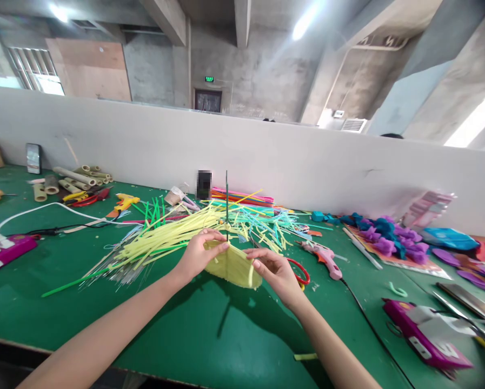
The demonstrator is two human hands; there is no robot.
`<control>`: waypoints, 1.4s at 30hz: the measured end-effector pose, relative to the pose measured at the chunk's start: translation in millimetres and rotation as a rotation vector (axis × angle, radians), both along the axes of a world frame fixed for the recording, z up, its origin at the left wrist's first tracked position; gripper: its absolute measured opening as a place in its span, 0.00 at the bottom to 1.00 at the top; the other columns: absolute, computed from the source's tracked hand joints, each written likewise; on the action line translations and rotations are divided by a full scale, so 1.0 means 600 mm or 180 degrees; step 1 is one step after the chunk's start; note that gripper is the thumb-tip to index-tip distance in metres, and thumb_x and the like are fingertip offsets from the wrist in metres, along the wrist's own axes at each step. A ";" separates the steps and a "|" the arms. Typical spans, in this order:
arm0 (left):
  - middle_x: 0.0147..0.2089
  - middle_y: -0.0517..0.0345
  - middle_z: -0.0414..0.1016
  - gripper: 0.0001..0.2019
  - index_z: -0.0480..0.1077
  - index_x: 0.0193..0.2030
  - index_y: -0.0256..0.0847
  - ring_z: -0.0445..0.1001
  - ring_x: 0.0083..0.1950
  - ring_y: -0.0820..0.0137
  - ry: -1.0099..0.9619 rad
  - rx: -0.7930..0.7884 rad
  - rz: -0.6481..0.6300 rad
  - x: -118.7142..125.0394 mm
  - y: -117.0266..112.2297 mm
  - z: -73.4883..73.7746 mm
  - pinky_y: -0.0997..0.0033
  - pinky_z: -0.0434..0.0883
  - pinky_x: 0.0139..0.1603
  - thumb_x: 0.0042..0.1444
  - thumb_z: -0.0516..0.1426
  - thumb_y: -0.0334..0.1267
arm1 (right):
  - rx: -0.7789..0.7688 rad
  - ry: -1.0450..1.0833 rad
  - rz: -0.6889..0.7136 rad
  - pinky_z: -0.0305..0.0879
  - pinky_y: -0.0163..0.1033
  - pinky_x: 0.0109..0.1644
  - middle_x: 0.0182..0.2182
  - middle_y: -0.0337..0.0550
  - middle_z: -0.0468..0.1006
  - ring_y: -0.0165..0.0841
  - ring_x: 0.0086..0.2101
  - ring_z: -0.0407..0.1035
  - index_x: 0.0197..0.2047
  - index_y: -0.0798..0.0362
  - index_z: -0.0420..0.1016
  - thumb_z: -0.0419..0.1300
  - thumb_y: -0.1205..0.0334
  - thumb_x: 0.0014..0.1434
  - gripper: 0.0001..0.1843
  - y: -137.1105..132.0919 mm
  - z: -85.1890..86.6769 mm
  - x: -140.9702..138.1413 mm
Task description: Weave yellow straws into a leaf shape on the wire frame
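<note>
A flat yellow fuzzy piece (pixel 232 268), which looks made of pipe cleaners laid side by side, is held above the green table. My left hand (pixel 204 254) pinches its upper left edge between thumb and fingers. My right hand (pixel 277 273) has its thumb and fingers closed at the right edge, where a paler strip (pixel 251 274) shows. A thin dark green stick (pixel 227 202) rises upright at the piece's upper edge, by my left fingertips. Whether the stick is fastened to the piece I cannot tell. Behind my hands lies a heap of loose yellow pipe cleaners (pixel 165 235).
A pink glue gun (pixel 323 259) and red-handled scissors (pixel 301 272) lie to the right. Purple power strips (pixel 13 253) sit at both sides, with cords across the table. A yellow glue gun (pixel 125 202), pliers (pixel 90 197) and bamboo pieces (pixel 80 178) lie back left. A white partition (pixel 145 146) stands behind.
</note>
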State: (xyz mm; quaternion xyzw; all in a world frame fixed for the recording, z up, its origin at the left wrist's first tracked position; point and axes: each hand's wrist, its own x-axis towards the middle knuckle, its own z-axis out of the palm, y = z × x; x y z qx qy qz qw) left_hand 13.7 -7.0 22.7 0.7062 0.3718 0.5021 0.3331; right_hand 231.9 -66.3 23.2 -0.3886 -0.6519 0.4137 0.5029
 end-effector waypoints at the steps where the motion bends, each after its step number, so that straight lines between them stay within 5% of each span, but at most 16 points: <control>1: 0.43 0.52 0.75 0.11 0.78 0.36 0.41 0.73 0.49 0.62 -0.0007 0.0014 0.0002 0.000 0.000 -0.001 0.61 0.67 0.55 0.52 0.62 0.45 | 0.0039 0.0026 -0.0049 0.69 0.48 0.52 0.46 0.48 0.80 0.42 0.48 0.73 0.39 0.49 0.77 0.63 0.50 0.57 0.12 0.000 -0.001 -0.001; 6: 0.44 0.51 0.74 0.12 0.77 0.36 0.41 0.73 0.49 0.61 0.0018 0.0020 0.0032 0.001 0.001 -0.003 0.60 0.67 0.55 0.53 0.62 0.47 | 0.0411 -0.0274 -0.0645 0.72 0.49 0.49 0.39 0.47 0.82 0.43 0.43 0.76 0.37 0.49 0.79 0.65 0.52 0.55 0.11 -0.004 -0.006 -0.008; 12: 0.44 0.51 0.74 0.12 0.77 0.36 0.41 0.73 0.50 0.61 0.0040 0.0026 0.0043 0.003 -0.001 -0.002 0.61 0.66 0.56 0.53 0.62 0.47 | 0.0799 -0.0542 -0.1179 0.67 0.51 0.55 0.36 0.42 0.84 0.41 0.42 0.77 0.50 0.46 0.71 0.64 0.56 0.57 0.18 -0.016 -0.001 -0.022; 16: 0.43 0.51 0.74 0.11 0.77 0.36 0.41 0.73 0.49 0.61 0.0053 0.0043 0.0048 0.004 -0.005 0.002 0.60 0.66 0.55 0.53 0.62 0.46 | 0.0837 -0.0627 -0.1356 0.70 0.51 0.52 0.38 0.44 0.84 0.43 0.42 0.77 0.50 0.46 0.71 0.63 0.55 0.58 0.17 -0.018 -0.004 -0.025; 21: 0.43 0.51 0.75 0.12 0.77 0.35 0.41 0.73 0.49 0.61 0.0021 0.0037 0.0096 0.004 -0.004 0.002 0.60 0.67 0.55 0.52 0.62 0.47 | 0.0588 -0.0528 -0.1163 0.71 0.49 0.50 0.40 0.45 0.83 0.43 0.44 0.76 0.52 0.47 0.72 0.62 0.53 0.58 0.19 -0.009 -0.013 -0.012; 25: 0.43 0.51 0.75 0.11 0.78 0.35 0.41 0.73 0.49 0.61 -0.0005 0.0036 0.0105 0.003 -0.002 0.001 0.61 0.67 0.54 0.52 0.62 0.47 | 0.0555 -0.0614 -0.0965 0.72 0.47 0.47 0.42 0.47 0.82 0.42 0.42 0.76 0.42 0.49 0.79 0.61 0.51 0.59 0.13 -0.003 -0.017 0.002; 42: 0.44 0.52 0.75 0.11 0.77 0.36 0.41 0.73 0.50 0.61 0.0033 0.0051 0.0101 0.005 -0.005 0.000 0.61 0.67 0.55 0.53 0.62 0.46 | 0.0246 -0.0586 -0.1121 0.68 0.42 0.39 0.35 0.46 0.80 0.37 0.33 0.72 0.37 0.52 0.77 0.62 0.48 0.57 0.15 -0.004 -0.010 -0.001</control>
